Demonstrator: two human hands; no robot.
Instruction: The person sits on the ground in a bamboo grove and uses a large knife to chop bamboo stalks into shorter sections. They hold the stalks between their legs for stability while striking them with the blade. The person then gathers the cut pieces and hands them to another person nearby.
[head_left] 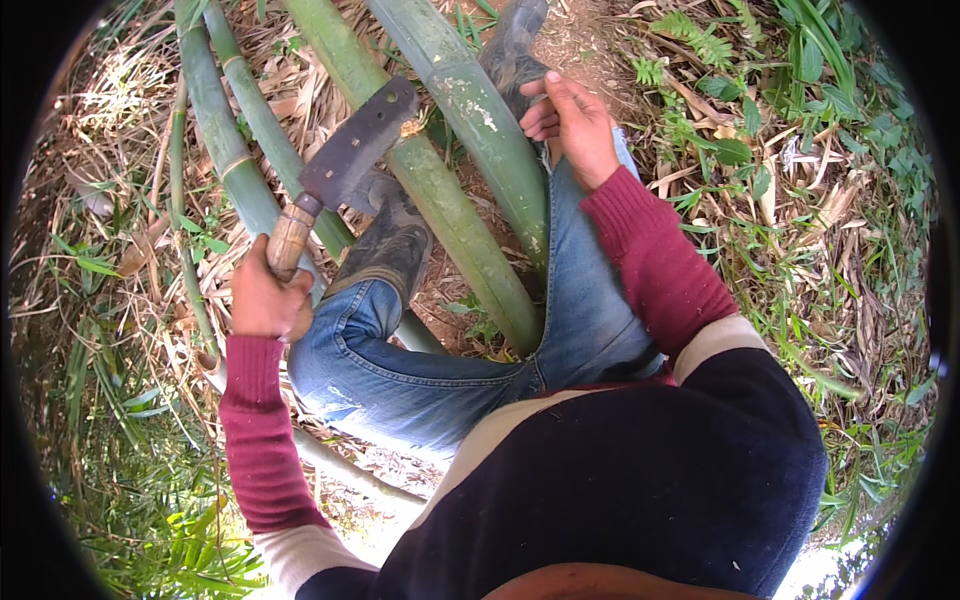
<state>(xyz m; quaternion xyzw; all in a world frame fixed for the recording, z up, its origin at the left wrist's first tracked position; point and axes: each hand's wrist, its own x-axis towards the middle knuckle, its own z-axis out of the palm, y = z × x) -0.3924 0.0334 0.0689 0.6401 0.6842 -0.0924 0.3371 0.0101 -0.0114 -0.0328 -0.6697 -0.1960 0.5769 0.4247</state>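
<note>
My left hand is wrapped around the wooden handle of a machete. Its broad, dark blade has a blunt end with a small hole and points up and to the right. The blade's far end lies over or just above a green bamboo pole that runs between my legs; I cannot tell if they touch. Beside the blade, a pale nick shows at a node of this pole. My right hand is above my right knee, next to a thicker bamboo pole, its fingers loosely bent and apart with nothing visible in them.
More bamboo poles lie on the left, running toward the far side. My legs in jeans and dark boots straddle the middle poles. Dry leaves and ferns cover the ground on the right.
</note>
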